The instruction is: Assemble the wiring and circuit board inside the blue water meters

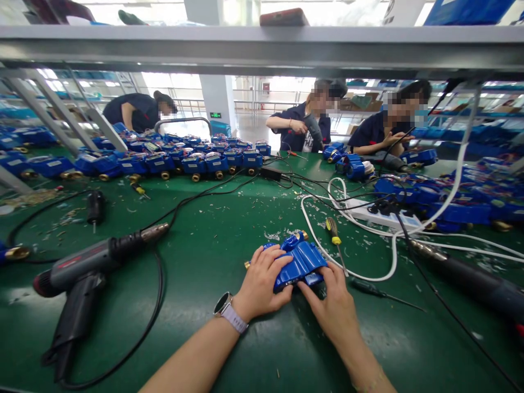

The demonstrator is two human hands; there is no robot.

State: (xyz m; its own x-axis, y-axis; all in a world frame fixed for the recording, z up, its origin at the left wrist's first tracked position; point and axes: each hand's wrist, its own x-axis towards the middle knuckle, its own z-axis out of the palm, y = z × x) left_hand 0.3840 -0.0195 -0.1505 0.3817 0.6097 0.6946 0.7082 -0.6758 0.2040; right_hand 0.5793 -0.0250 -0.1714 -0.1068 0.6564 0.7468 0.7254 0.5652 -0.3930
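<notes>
Head view: left hand (264,281) and right hand (333,305) fingers pinching the blue housing (301,262) on green table (213,256)

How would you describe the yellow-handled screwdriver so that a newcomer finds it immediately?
Start at the green table, then find the blue device held by the left hand and right hand. Just to its right lies the screwdriver, inside a loop of white cable. Its yellow-and-black handle sets it apart from the thin dark tool nearby.
</notes>
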